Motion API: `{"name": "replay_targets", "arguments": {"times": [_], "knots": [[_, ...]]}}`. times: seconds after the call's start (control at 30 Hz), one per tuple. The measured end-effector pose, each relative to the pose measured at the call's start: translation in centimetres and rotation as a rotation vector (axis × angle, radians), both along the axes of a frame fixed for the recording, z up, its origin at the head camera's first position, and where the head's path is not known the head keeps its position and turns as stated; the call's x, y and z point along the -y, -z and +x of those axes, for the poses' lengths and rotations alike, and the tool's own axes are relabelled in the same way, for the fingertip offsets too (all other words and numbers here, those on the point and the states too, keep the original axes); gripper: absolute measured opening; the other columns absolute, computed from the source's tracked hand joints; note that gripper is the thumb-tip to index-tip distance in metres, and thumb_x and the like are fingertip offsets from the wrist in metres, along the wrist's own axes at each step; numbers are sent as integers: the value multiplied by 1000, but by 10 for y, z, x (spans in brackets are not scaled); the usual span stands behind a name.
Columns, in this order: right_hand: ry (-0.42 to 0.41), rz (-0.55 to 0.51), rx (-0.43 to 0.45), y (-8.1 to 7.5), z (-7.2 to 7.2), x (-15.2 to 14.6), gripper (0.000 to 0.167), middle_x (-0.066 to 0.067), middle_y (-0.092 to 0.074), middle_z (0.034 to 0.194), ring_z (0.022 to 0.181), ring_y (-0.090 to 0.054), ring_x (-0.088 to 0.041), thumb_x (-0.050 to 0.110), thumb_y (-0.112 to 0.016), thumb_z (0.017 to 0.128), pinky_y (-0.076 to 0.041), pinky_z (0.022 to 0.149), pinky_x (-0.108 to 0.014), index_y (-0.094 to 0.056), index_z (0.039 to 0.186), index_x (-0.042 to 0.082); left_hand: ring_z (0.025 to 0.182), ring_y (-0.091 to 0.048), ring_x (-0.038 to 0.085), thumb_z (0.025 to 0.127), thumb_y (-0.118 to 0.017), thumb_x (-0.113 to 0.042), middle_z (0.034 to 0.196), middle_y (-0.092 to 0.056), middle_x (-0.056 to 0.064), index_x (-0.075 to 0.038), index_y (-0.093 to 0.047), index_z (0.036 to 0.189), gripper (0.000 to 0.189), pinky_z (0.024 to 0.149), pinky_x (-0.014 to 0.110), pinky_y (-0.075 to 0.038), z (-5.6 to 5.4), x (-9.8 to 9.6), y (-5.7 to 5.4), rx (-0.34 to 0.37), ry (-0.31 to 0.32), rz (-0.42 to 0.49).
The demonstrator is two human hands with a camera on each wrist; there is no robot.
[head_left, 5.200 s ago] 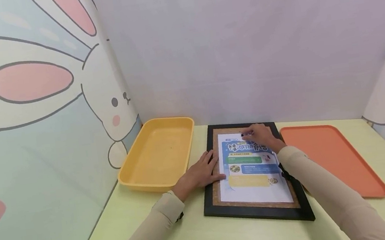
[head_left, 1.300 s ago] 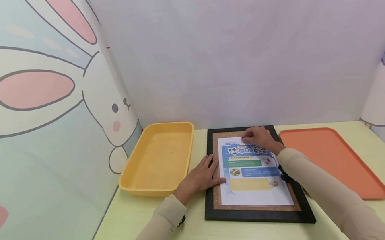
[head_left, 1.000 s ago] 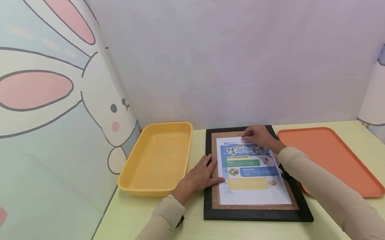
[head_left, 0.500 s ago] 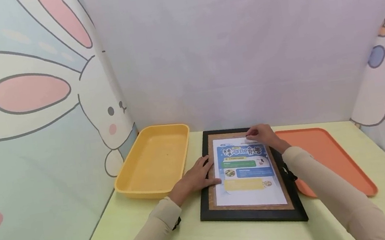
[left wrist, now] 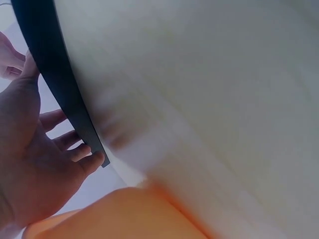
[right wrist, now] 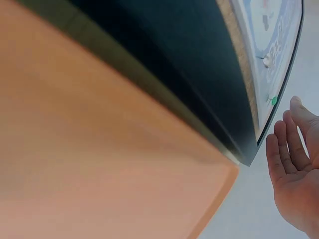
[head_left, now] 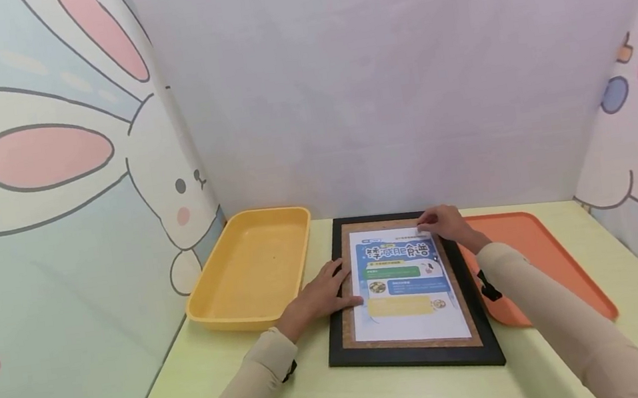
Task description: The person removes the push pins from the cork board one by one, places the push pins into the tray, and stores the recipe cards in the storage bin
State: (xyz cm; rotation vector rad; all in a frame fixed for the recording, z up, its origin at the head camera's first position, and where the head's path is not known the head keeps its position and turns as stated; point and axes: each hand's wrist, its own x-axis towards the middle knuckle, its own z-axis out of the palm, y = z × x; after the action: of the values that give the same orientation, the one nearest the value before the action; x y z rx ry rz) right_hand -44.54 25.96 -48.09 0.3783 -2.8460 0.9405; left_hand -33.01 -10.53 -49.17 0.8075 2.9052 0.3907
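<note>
One printed sheet [head_left: 406,295] lies flat — upper-right corner at the right hand [head_left: 446,224].

The white rectangular sheet [head_left: 411,329] was smooth printed paper, the brown board [head_left: 349,329] looked grainy like cork, and the black rectangular frame [head_left: 415,357] was smooth and matt. The yellow rectangular tray [head_left: 258,264] and flat orange tray [head_left: 544,253] looked like smooth plastic, the beige sleeves [head_left: 247,390] matt cloth.

Framed board's [head_left: 412,354] 6 o'clock: room above tabletop [head_left: 406,397]
9 o'clock: left hand [head_left: 321,294], yellow tray [head_left: 258,267]
12 o'clock: backdrop [head_left: 369,118]
3 o'clock: right sleeve [head_left: 551,306] above orange tray [head_left: 534,251]
</note>
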Motion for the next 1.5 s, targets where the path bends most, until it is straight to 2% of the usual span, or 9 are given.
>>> {"name": "replay_targets", "arguments": {"times": [0.5, 0.73, 1.0, 1.33, 1.5], "knots": [[16, -4, -17, -1, 0, -22, 18, -21, -73, 108, 94, -63, -35, 12, -74, 97, -56, 87, -52, -76, 110, -1, 156, -24, 29, 93, -61, -71, 171, -23, 12, -11, -33, 164, 97, 120, 46, -35, 0, 0, 1, -12, -2, -8], [46, 32, -10, -1, 3, -31, 20, -20, -73, 107, 92, -63, -33, 15, -76, 97, -55, 82, -48, -76, 109, 0, 156, -25, 28, 93, -62, -70, 170, -24, 12, -10, -31, 164, 98, 121, 46, -34, -1, -1, 0, -18, 8, -10], [59, 31, -18, -4, 7, -33, 19, -25, -72, 109, 93, -65, -37, 10, -72, 98, -57, 86, -53, -74, 110, -4, 156, -26, 29, 93, -64, -68, 170, -24, 13, -10, -33, 163, 97, 121, 46, -34, 2, 0, -3, -8, -3, -12], [48, 5, -40, 4, 5, -48, 18, -24, -73, 106, 93, -68, -38, 10, -73, 98, -60, 81, -50, -74, 110, -4, 156, -25, 29, 93, -62, -70, 170, -25, 13, -10, -34, 163, 96, 122, 46, -33, 1, 0, 0, -29, 3, -25], [69, -21, -25, 8, 6, -56, 20, -25, -71, 109, 97, -66, -40, 9, -72, 99, -59, 88, -54, -73, 113, -5, 157, -24, 29, 94, -61, -70, 170, -24, 12, -11, -33, 164, 96, 122, 44, -32, 2, 0, -2, -29, 1, -36]]}}
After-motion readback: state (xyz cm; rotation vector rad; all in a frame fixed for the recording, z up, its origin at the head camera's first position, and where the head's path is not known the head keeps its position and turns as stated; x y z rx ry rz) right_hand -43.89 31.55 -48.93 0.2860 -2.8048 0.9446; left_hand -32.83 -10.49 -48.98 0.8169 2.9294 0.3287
